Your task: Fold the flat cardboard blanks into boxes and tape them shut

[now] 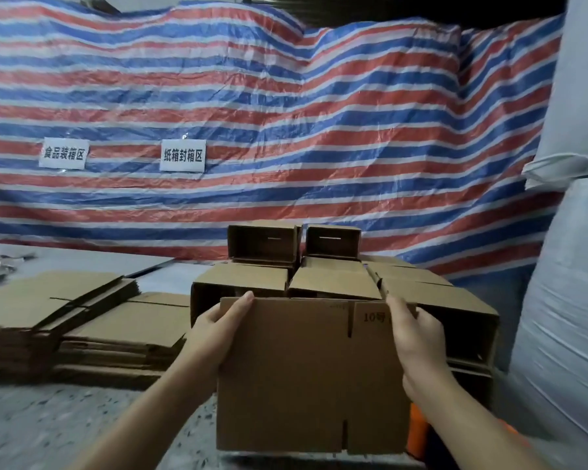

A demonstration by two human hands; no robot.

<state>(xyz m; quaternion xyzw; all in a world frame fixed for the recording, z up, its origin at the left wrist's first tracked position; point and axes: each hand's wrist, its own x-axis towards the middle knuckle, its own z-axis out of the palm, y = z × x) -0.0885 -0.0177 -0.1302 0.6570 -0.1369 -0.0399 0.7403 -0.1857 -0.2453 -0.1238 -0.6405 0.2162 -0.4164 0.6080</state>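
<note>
Left hand [214, 334] fingers hidden behind cardboard blank [306, 374].

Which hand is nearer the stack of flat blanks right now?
Left. The left hand grips the held blank's left edge, just right of the stack of flat blanks. The right hand grips the opposite edge, the blank's whole width farther away.

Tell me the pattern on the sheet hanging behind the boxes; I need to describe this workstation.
The tarp has red, blue and white horizontal stripes, seen in the head view.
</note>
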